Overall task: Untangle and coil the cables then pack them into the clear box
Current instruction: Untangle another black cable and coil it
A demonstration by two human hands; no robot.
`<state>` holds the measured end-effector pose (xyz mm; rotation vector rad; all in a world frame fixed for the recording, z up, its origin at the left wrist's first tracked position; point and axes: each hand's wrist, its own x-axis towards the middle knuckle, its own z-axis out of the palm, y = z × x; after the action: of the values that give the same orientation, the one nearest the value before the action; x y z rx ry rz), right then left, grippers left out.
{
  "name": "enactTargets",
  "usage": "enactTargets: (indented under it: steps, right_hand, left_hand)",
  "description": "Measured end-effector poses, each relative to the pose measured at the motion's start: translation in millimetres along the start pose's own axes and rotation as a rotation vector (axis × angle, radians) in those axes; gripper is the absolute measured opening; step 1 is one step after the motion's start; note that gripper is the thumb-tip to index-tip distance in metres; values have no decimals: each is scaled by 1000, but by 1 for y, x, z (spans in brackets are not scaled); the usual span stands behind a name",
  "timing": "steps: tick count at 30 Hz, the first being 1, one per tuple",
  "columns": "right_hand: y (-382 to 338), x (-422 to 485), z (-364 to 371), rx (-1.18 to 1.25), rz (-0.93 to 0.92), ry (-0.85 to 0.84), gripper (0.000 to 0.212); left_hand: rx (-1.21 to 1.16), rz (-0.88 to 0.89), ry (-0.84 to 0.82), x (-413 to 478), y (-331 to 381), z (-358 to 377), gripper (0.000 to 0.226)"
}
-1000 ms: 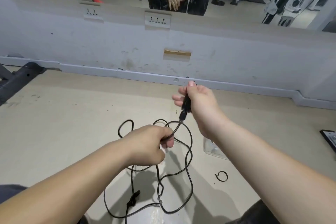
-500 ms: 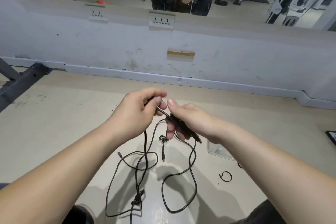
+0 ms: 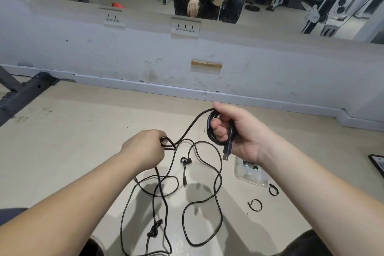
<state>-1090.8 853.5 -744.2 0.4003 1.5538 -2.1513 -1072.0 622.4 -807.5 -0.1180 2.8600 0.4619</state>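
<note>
One thin black cable [image 3: 188, 131] mid-coil, knots [image 3: 154, 230] remaining.
Right hand [image 3: 239, 131] grips the small coil [image 3: 209, 133]; left hand [image 3: 145, 147] pinches slack. Next: feed slack, likely clearing knots first.

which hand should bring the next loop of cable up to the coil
Left, probably. The left hand pinches the loose cable running to the coil, while the right hand is full, gripping that coil.

You have 1 view, worn on your head: it looks forward and down, close over the beige smooth floor [image 3: 79, 131], facing the scuffed pale grey low wall [image 3: 128, 54] just beyond.
</note>
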Motion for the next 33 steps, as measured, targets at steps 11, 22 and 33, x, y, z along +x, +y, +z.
enactTargets:
  steps: [11,22,33]
  right_hand:
    - [7,10,-3,-225,-45,131,38]
    - [18,4,10,-400,-9,5,41]
    - [14,7,13,-175,143,-88,51]
  left_hand:
    - [-575,-94,133,1,8,-13,18]
    - [-344,35,261,-5,17,-27,78]
    - [-968,103,91,-8,31,-21,18]
